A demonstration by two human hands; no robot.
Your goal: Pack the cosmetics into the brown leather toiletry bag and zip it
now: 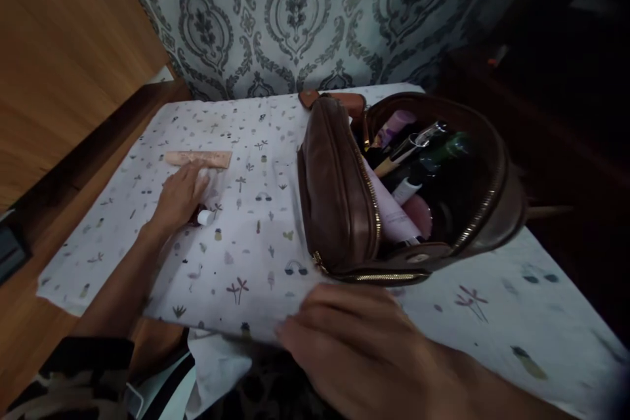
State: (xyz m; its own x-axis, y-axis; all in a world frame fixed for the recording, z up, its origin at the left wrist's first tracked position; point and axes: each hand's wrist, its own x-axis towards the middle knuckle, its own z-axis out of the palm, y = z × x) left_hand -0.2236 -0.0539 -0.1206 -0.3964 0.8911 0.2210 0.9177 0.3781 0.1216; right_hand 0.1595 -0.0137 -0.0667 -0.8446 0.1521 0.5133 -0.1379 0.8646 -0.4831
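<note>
My left hand [180, 197] reaches over the left part of the cloth, its fingers closed at the lower edge of a beige squeeze tube [216, 159] lying flat. Just beside the palm lies a small dark red bottle with a white cap [205, 217], partly covered by the hand. My right hand [352, 338] is close to the camera at the front edge, blurred, its fingers bent and its grip hidden. Before it stands a brown makeup bag [339, 190], unzipped and open. Inside are a pink tube [388, 207], a purple-capped tube [396, 125] and brushes [401, 154].
A white cloth with small prints [266, 177] covers the table. Patterned fabric [295, 6] hangs behind it. A wooden panel [69, 46] rises at the left. An orange-brown leather piece [349, 102] lies behind the bag.
</note>
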